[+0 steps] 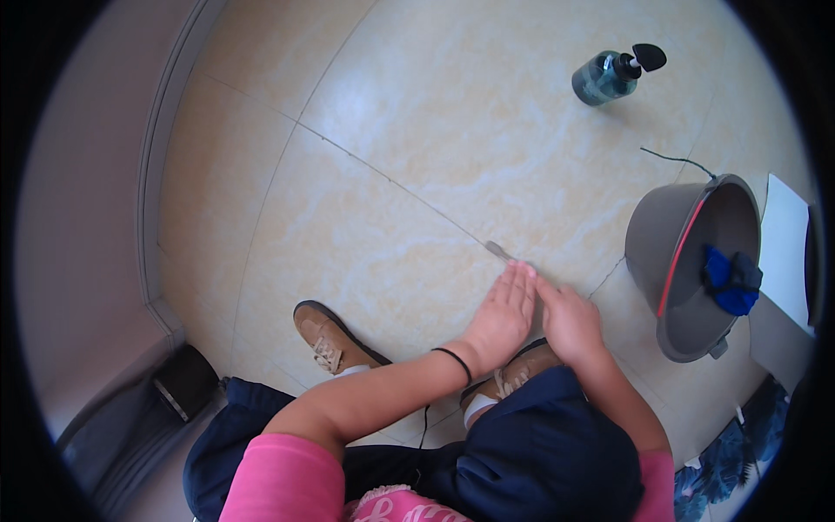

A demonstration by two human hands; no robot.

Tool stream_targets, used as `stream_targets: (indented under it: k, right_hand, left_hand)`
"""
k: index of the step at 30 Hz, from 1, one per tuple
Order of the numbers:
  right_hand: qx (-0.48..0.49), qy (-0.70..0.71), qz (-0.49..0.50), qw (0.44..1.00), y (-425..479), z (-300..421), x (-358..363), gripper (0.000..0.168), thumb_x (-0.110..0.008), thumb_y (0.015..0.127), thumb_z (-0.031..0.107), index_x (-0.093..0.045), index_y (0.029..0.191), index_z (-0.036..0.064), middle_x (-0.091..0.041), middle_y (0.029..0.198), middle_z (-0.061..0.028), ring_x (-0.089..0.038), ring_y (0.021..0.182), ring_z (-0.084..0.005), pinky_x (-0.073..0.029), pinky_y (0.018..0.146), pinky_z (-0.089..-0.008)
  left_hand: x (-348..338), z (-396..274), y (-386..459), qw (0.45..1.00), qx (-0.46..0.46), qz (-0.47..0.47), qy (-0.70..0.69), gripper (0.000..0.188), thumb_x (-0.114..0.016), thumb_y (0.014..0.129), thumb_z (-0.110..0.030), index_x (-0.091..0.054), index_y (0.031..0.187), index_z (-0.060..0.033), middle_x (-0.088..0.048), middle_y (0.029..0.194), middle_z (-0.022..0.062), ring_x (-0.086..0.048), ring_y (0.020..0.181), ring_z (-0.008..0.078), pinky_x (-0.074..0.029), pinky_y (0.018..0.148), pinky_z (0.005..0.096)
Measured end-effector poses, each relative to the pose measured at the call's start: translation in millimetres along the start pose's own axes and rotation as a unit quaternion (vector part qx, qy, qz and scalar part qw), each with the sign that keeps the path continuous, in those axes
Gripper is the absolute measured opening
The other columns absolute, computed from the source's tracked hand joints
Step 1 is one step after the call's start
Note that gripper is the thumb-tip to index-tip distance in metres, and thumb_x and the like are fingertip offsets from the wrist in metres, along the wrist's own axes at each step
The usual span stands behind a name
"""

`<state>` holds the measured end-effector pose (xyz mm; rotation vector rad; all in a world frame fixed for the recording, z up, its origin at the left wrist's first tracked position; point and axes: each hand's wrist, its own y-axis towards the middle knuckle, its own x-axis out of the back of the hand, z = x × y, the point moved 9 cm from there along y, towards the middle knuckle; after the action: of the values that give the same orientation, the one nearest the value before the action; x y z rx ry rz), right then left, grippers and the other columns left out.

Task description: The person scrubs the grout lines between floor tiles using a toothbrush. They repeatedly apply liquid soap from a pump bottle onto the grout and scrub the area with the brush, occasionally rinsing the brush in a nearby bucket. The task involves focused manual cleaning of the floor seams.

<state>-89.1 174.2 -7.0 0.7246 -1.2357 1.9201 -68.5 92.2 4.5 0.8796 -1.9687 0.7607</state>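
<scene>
My left hand (503, 323) reaches in from the left, its fingers straight and close together, their tips on or right beside a slim grey tool (499, 250). My right hand (571, 323) is curled with its index finger stretched toward the same spot, and its fingertips meet the left ones. Only the tool's flat grey end shows, lying along a joint line (427, 205) between the floor tiles. The rest of it is hidden under my fingers, so whether it is a scraper or a small brush cannot be made out.
A grey bucket (659, 225) with a red-edged handle stands at the right, blue cloth (725, 280) inside. Farther off is a pump bottle (597, 81) of dark liquid. A wall (98, 163) bounds the left side. My brown shoes (333, 333) rest on the tiles below.
</scene>
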Motion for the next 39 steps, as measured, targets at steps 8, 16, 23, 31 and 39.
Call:
stream_targets:
  k: [8, 16, 23, 31, 39]
  right_hand:
    - [0.145, -0.006, -0.037, 0.989, 135, 103, 9, 0.038, -0.043, 0.092, 0.012, -0.058, 0.126, 0.016, -0.065, 0.081, -0.0198, -0.066, 0.069, -0.0372, -0.053, 0.061, -0.0466]
    - [0.165, -0.144, 0.073, 0.973, 87, 75, 28, 0.040, -0.046, 0.091, 0.012, -0.053, 0.130, 0.012, -0.064, 0.079, -0.0199, -0.066, 0.074, -0.0345, -0.054, 0.064, -0.0436]
    - [0.231, -0.130, 0.059, 0.962, 126, 107, 42, 0.033, -0.045, 0.092, 0.014, -0.056, 0.123, 0.008, -0.065, 0.084, -0.0200, -0.067, 0.074, -0.0340, -0.055, 0.064, -0.0433]
    - [0.145, -0.086, 0.050, 0.984, 117, 125, 16, 0.046, -0.047, 0.089, 0.010, -0.051, 0.135, 0.014, -0.064, 0.086, -0.0200, -0.066, 0.072, -0.0351, -0.055, 0.061, -0.0441]
    - [0.051, -0.086, 0.055, 0.994, 120, 132, 10, 0.047, -0.048, 0.088, 0.010, -0.051, 0.134, 0.017, -0.062, 0.081, -0.0183, -0.066, 0.070, -0.0348, -0.055, 0.061, -0.0448]
  left_hand:
    - [77, 138, 11, 0.991, -0.003, -0.087, 0.098, 0.058, -0.053, 0.075, 0.001, -0.041, 0.130, 0.0189, -0.049, 0.129, 0.0339, -0.048, 0.125, 0.0441, -0.036, 0.111, 0.0440]
    - [43, 96, 20, 0.999, -0.017, 0.012, -0.049, 0.059, -0.049, 0.078, -0.003, -0.037, 0.130, 0.0218, -0.047, 0.130, 0.0376, -0.046, 0.126, 0.0452, -0.034, 0.112, 0.0429]
    - [59, 124, 29, 0.998, 0.049, 0.015, -0.037, 0.067, -0.053, 0.073, -0.009, -0.036, 0.127, 0.0270, -0.042, 0.130, 0.0426, -0.039, 0.128, 0.0509, -0.027, 0.115, 0.0475]
    - [78, 171, 0, 0.972, -0.057, 0.152, -0.169, 0.068, -0.052, 0.079, -0.002, -0.027, 0.140, 0.0174, -0.036, 0.142, 0.0345, -0.032, 0.137, 0.0436, -0.026, 0.117, 0.0430]
    - [85, 155, -9, 0.997, 0.008, -0.069, -0.044, 0.057, -0.051, 0.081, -0.006, -0.040, 0.130, 0.0203, -0.045, 0.133, 0.0359, -0.044, 0.128, 0.0452, -0.035, 0.111, 0.0446]
